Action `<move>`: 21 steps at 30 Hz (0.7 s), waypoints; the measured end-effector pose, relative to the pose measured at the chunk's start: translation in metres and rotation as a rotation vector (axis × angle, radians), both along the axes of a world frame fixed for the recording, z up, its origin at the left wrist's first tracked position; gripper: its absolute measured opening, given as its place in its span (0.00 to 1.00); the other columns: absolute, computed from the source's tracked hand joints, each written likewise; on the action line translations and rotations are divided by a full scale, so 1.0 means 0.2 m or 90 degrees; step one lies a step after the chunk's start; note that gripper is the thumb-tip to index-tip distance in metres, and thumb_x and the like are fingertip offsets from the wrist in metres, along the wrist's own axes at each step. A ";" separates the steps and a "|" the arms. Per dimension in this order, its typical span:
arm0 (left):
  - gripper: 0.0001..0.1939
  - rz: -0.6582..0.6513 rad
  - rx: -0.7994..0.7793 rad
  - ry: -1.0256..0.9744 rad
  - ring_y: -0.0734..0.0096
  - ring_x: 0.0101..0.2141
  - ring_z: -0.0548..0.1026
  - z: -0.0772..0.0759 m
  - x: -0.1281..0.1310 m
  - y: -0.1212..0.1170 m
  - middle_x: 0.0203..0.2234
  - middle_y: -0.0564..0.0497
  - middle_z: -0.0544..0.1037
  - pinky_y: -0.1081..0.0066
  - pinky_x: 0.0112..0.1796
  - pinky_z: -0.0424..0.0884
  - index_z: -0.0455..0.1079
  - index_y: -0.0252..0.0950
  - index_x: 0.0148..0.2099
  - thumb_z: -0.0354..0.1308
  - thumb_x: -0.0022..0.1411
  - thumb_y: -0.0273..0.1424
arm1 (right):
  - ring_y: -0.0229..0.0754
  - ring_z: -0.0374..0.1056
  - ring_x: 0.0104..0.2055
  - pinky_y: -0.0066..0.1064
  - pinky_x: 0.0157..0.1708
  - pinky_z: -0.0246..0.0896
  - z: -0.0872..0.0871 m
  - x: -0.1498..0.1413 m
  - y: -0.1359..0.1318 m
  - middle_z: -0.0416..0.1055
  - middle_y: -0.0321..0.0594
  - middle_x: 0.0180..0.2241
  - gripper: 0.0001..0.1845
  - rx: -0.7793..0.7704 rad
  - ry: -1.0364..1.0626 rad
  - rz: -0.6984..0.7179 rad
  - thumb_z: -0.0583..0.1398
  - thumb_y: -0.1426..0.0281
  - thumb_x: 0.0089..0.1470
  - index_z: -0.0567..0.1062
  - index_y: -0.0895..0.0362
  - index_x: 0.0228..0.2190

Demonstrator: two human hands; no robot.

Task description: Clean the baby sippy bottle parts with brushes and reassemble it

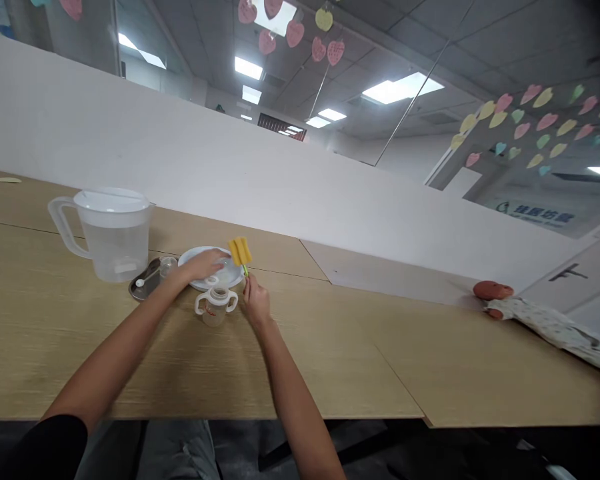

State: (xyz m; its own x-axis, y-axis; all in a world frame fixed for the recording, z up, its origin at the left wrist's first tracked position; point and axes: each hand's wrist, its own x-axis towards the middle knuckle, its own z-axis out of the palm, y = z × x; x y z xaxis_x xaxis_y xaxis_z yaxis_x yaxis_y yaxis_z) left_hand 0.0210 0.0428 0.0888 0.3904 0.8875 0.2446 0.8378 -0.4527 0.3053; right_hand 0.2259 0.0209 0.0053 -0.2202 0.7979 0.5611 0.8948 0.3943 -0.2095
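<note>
My right hand [257,301] grips the thin green handle of a bottle brush [240,251], its yellow sponge head pointing up. My left hand [205,263] reaches over a white basin [186,256], fingers stretched out above its inside; whether they touch anything in it is hard to see. In front of the basin, between my forearms, a clear baby bottle [214,315] with two white handles stands upright without a lid. Left of the basin lies a small dark metal tray [153,283] holding a clear cap [168,267] and a thin white piece with a round end [140,283].
A large clear pitcher [115,243] with a white lid stands behind the tray at the left. At the table's far right lies a doll [494,291] in pale patterned cloth. A white wall [260,183] runs along the table's back edge, with glass above it.
</note>
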 end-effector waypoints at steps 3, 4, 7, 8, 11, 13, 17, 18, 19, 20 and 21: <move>0.16 -0.058 -0.046 -0.023 0.64 0.55 0.71 -0.09 0.06 0.04 0.53 0.46 0.75 0.70 0.56 0.62 0.75 0.37 0.49 0.53 0.60 0.32 | 0.39 0.71 0.25 0.23 0.22 0.52 -0.01 0.00 0.01 0.77 0.45 0.28 0.19 0.014 0.002 -0.023 0.45 0.72 0.67 0.70 0.64 0.51; 0.16 -0.049 -0.052 -0.030 0.63 0.53 0.73 -0.12 0.07 0.05 0.51 0.47 0.77 0.70 0.54 0.64 0.76 0.38 0.47 0.54 0.59 0.31 | 0.39 0.72 0.25 0.23 0.22 0.52 -0.01 0.00 0.01 0.77 0.45 0.27 0.19 0.020 0.004 -0.024 0.46 0.73 0.67 0.70 0.64 0.51; 0.15 -0.012 -0.053 -0.073 0.59 0.46 0.77 -0.18 0.04 0.06 0.43 0.45 0.81 0.68 0.48 0.69 0.77 0.38 0.44 0.56 0.55 0.31 | 0.39 0.72 0.25 0.24 0.21 0.52 -0.02 0.00 0.01 0.77 0.44 0.27 0.19 0.034 0.008 -0.011 0.46 0.73 0.66 0.71 0.64 0.50; 0.14 0.002 -0.046 -0.092 0.58 0.44 0.78 -0.18 0.03 0.07 0.41 0.45 0.81 0.67 0.46 0.70 0.77 0.38 0.43 0.57 0.54 0.32 | 0.39 0.72 0.25 0.24 0.21 0.52 -0.02 0.00 0.01 0.77 0.45 0.27 0.19 0.037 0.007 -0.006 0.45 0.73 0.66 0.71 0.64 0.50; 0.12 0.045 -0.001 -0.167 0.56 0.40 0.79 -0.15 0.02 0.08 0.37 0.43 0.81 0.64 0.43 0.71 0.76 0.36 0.39 0.59 0.52 0.34 | 0.39 0.71 0.24 0.24 0.21 0.51 -0.01 0.01 0.01 0.76 0.45 0.27 0.19 0.035 0.014 -0.004 0.45 0.72 0.67 0.71 0.63 0.49; 0.11 0.069 0.033 -0.229 0.59 0.39 0.79 -0.11 0.02 0.08 0.37 0.43 0.81 0.65 0.43 0.72 0.74 0.36 0.39 0.59 0.53 0.35 | 0.39 0.71 0.24 0.24 0.22 0.51 -0.01 0.01 0.01 0.76 0.44 0.27 0.19 0.028 0.031 -0.004 0.45 0.72 0.67 0.71 0.63 0.50; 0.13 0.070 0.083 -0.408 0.66 0.40 0.78 0.02 0.05 0.04 0.38 0.45 0.79 0.68 0.43 0.73 0.68 0.35 0.39 0.57 0.57 0.40 | 0.39 0.71 0.26 0.24 0.25 0.54 0.00 0.00 0.00 0.76 0.42 0.27 0.22 0.005 0.073 0.030 0.43 0.70 0.67 0.70 0.63 0.51; 0.15 0.053 0.091 -0.503 0.65 0.40 0.78 0.05 0.06 0.01 0.37 0.45 0.79 0.67 0.43 0.74 0.67 0.35 0.38 0.59 0.54 0.41 | 0.39 0.71 0.26 0.24 0.25 0.55 0.00 0.00 0.00 0.76 0.42 0.26 0.22 0.002 0.084 0.042 0.42 0.70 0.67 0.70 0.63 0.52; 0.18 0.033 0.096 -0.600 0.65 0.39 0.78 0.09 0.07 -0.01 0.36 0.45 0.79 0.66 0.43 0.74 0.66 0.35 0.37 0.63 0.51 0.42 | 0.39 0.71 0.26 0.24 0.26 0.56 0.00 -0.01 0.00 0.75 0.42 0.27 0.23 0.002 0.096 0.051 0.42 0.70 0.67 0.70 0.62 0.52; 0.21 0.019 0.101 -0.680 0.65 0.38 0.78 0.12 0.07 -0.04 0.34 0.46 0.79 0.66 0.43 0.74 0.66 0.34 0.37 0.66 0.47 0.43 | 0.39 0.70 0.26 0.24 0.27 0.56 0.00 0.00 0.00 0.75 0.42 0.27 0.23 0.004 0.109 0.052 0.42 0.69 0.67 0.70 0.62 0.52; 0.23 0.009 0.105 -0.736 0.65 0.38 0.78 0.15 0.08 -0.06 0.33 0.46 0.78 0.65 0.43 0.74 0.66 0.34 0.38 0.68 0.45 0.42 | 0.39 0.70 0.26 0.24 0.27 0.57 0.00 0.00 0.01 0.76 0.42 0.27 0.23 0.005 0.121 0.048 0.41 0.69 0.67 0.70 0.62 0.52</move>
